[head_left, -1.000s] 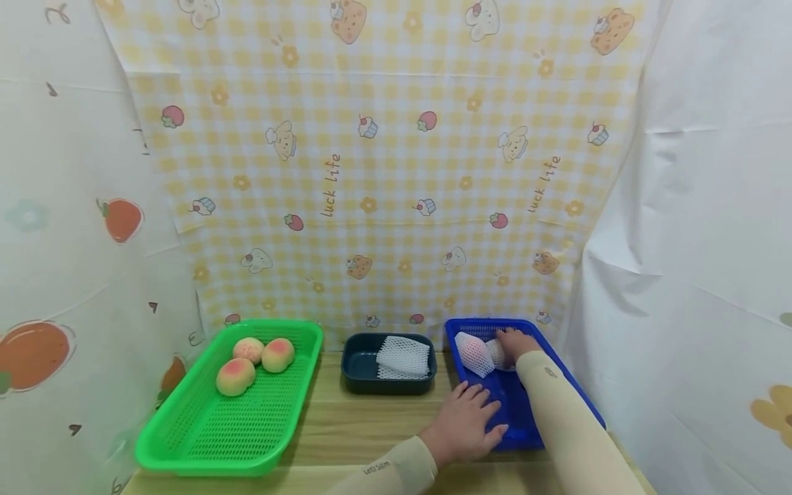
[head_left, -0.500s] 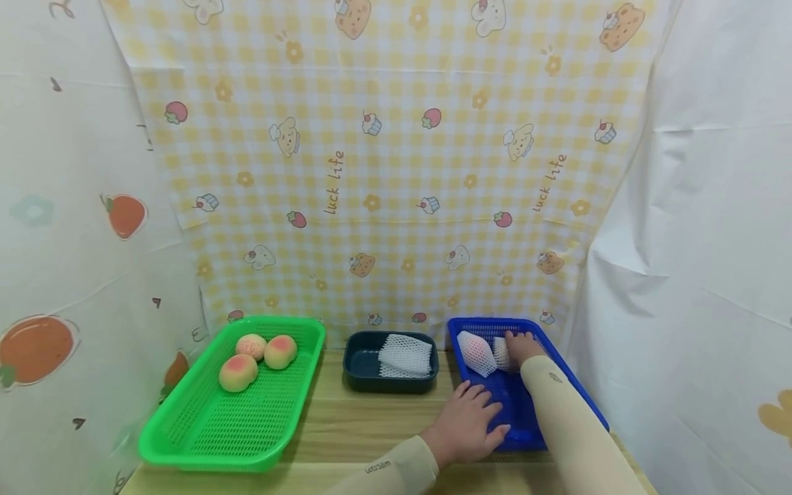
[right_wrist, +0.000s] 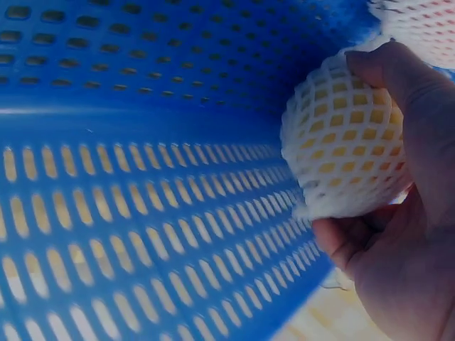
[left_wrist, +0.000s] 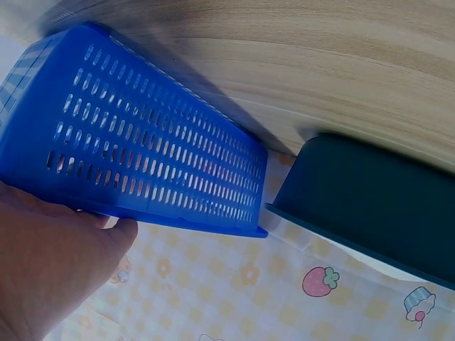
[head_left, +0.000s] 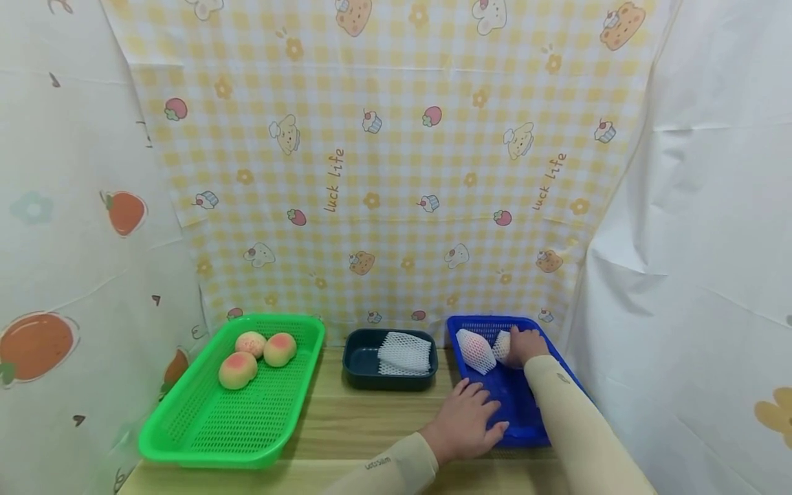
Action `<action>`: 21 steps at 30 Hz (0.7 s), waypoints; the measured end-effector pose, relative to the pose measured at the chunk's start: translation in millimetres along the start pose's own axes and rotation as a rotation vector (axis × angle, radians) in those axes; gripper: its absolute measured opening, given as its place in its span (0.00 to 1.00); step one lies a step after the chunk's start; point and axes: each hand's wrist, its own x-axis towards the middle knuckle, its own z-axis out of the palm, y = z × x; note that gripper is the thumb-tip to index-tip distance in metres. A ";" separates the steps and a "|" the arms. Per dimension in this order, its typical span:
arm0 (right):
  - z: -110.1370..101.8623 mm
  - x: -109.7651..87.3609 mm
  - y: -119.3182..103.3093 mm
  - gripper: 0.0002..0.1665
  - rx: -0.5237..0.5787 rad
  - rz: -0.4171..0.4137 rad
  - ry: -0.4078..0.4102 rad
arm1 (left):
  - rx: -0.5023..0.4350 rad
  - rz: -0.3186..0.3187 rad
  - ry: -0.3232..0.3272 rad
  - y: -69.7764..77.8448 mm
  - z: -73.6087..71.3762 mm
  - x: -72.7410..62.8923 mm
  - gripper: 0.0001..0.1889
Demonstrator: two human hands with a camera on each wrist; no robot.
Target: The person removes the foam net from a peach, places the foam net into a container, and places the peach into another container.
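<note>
Inside the blue basket (head_left: 518, 409), my right hand (head_left: 526, 346) grips a peach in a white foam net (right_wrist: 345, 138). The right wrist view has the thumb on one side of it and the fingers on the other, against the basket's slotted wall. A second netted peach (head_left: 475, 352) lies just to its left in the basket. My left hand (head_left: 467, 423) rests on the basket's left rim with its fingers spread. In the left wrist view, that hand (left_wrist: 57, 263) touches the rim from above, and part of its fingers is hidden.
A dark green box (head_left: 359, 378) holding white foam nets (head_left: 405, 354) stands mid-table. Left of it is a green basket (head_left: 241, 440) with three bare peaches (head_left: 238, 371). A checked cloth (head_left: 396, 275) hangs behind the table (head_left: 365, 426).
My right hand has shifted slightly right and back with the netted peach, away from the other one. The left hand stays on the rim. The head view has tilted a little.
</note>
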 end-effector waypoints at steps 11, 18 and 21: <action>-59.1 -22.6 -19.2 0.56 -0.026 -0.001 0.092 | 0.005 -0.010 0.009 -1.3 -2.0 -1.3 0.32; -76.3 -45.5 -28.7 0.57 0.016 0.003 0.102 | 0.002 -0.012 0.000 1.0 -2.6 -2.2 0.32; -87.7 -59.6 -37.9 0.57 0.076 -0.014 0.087 | -0.008 -0.016 -0.009 1.7 -3.7 -3.1 0.33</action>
